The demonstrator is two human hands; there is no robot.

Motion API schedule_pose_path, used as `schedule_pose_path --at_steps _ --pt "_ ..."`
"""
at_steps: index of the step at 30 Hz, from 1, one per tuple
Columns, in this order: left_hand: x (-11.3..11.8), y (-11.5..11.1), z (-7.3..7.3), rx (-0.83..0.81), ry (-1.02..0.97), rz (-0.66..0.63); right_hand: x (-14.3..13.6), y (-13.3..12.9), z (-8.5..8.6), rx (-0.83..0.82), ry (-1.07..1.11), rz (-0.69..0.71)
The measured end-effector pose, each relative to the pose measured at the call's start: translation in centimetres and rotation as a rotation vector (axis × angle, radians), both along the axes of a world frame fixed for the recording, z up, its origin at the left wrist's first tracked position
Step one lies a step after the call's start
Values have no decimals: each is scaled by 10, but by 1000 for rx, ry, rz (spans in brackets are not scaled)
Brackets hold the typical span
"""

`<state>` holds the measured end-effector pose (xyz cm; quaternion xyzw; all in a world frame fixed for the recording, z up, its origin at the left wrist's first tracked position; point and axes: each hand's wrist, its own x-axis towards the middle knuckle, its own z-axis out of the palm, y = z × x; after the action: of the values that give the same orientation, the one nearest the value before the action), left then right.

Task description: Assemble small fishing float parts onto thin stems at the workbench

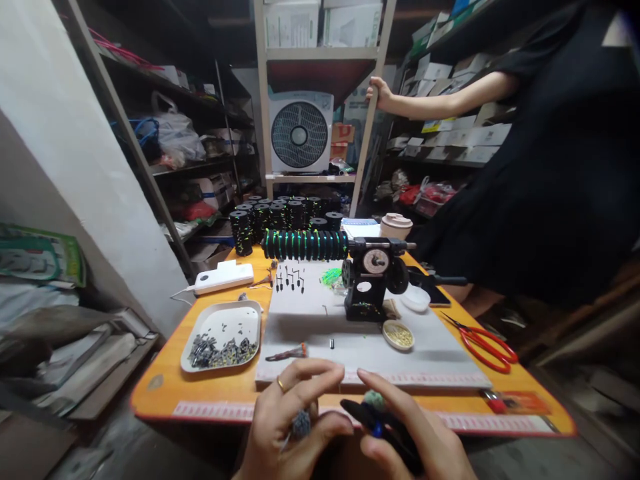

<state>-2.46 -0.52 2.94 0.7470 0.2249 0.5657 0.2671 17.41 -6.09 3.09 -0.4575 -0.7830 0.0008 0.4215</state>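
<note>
My right hand (415,433) is closed around a black hand tool with a blue part near its middle, which looks like pliers (367,415). A rounded green piece (374,400) shows beside the tool; I cannot tell what it is. My left hand (295,413), with a ring on one finger, is curled just left of the tool. A small grey fuzzy bundle (301,423) shows inside its fingers. Beyond the hands, a small dark metal piece (331,343) and a brush-like bundle (287,354) lie on the white board (310,327).
A black winding device (367,287) holds a row of black spools (305,245). To the left are a tray of small parts (260,327) and a power strip (225,277). Red-handled scissors (490,347) lie right. Another person's hand (381,93) grips the shelf post.
</note>
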Motion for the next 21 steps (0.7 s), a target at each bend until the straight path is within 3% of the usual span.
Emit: schedule_pose_path --at_steps 5,7,10,13,17,21 --pt "12 -8 0 3 -29 101 9 -4 3 -23 -80 -30" --pt "12 -8 -3 17 -20 180 24 1 1 -31 -115 -174" --pt "11 -10 -9 -8 -98 346 62 20 -4 -28 -131 -525" --pt "11 -15 -11 -87 -167 449 103 45 -14 -41 -163 -674" --pt "11 -20 -9 -134 -209 466 125 72 -22 -35 -182 -672" --pt "7 -19 -7 -180 -215 461 86 70 -5 40 -158 -493"
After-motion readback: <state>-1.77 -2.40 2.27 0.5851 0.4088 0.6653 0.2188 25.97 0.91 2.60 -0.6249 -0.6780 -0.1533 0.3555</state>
